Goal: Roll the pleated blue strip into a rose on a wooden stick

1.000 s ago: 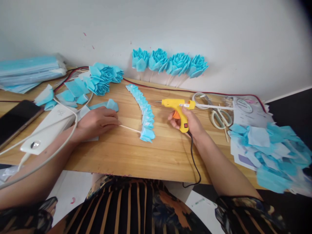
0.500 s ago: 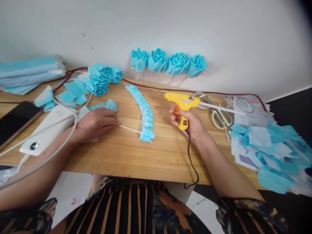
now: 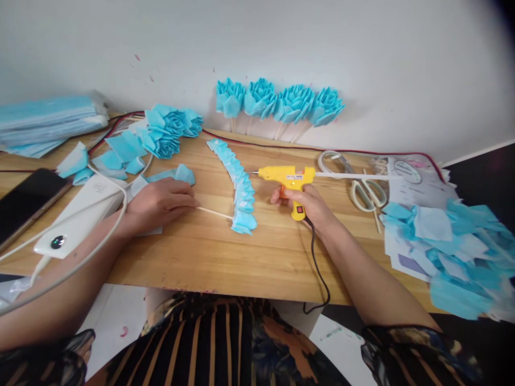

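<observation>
Resting on the wooden table, my left hand (image 3: 164, 202) is closed on one end of a thin wooden stick (image 3: 215, 213). The stick's other end meets the lowest piece of a curved strip of folded blue petals (image 3: 237, 182), which lies at the table's middle. My right hand (image 3: 308, 202) grips a yellow hot glue gun (image 3: 287, 177) by its handle, fingers at the orange trigger. The gun's metal nozzle points left, close to the strip's right edge. A white glue stick (image 3: 358, 176) juts from the gun's back.
Several blue flowers on sticks (image 3: 261, 100) lean against the wall. More blue flowers (image 3: 167, 128) lie at the back left. A white power bank (image 3: 82, 214), a phone (image 3: 34, 201) and stacked blue masks (image 3: 48, 120) are at left. Scissors (image 3: 367, 194) and blue pieces (image 3: 462, 252) are at right.
The glue gun in my right hand has moved left and slightly down, bringing its nozzle nearer the petal strip. My left hand and the stick have stayed in place.
</observation>
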The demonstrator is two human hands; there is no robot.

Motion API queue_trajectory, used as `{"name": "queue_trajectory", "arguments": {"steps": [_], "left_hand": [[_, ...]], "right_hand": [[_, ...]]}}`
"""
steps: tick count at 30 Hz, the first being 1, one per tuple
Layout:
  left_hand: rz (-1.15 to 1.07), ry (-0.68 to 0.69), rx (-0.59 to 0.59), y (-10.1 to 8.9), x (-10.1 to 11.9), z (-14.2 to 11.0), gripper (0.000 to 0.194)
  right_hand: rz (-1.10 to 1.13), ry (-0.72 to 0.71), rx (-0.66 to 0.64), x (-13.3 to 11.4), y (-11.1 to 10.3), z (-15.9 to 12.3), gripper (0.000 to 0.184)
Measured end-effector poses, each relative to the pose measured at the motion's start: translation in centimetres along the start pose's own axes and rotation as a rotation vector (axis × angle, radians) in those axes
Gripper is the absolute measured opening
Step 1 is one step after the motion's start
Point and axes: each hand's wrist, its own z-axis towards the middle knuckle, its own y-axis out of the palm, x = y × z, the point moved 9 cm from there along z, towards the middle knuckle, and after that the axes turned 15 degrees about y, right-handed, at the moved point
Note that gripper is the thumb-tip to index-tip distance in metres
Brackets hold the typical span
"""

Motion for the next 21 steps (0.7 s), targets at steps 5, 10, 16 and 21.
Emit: {"name": "queue_trajectory", "arguments": {"steps": [5, 10, 16, 21], "left_hand": [[0.017, 0.011, -0.011, -0.1, 0.3, 0.3, 0.032], [-0.003, -0.012, -0.021, 0.2, 0.1, 0.1, 0.03], [-0.025, -0.04, -0.049, 0.4, -0.3, -0.1, 0.032], [-0.017, -0.071, -0.077, 0.5, -0.7, -0.2, 0.036]], "right_hand": [[-0.035, 0.012, 0.043, -0.6, 0.2, -0.2, 0.026], [-0.031, 0.014, 0.038, -0.7, 0.4, -0.4, 0.028], [-0.031, 0.019, 0.02, -0.5, 0.4, -0.3, 0.032], [-0.116, -0.017, -0.035, -0.4, 0.7, -0.3, 0.046]]}}
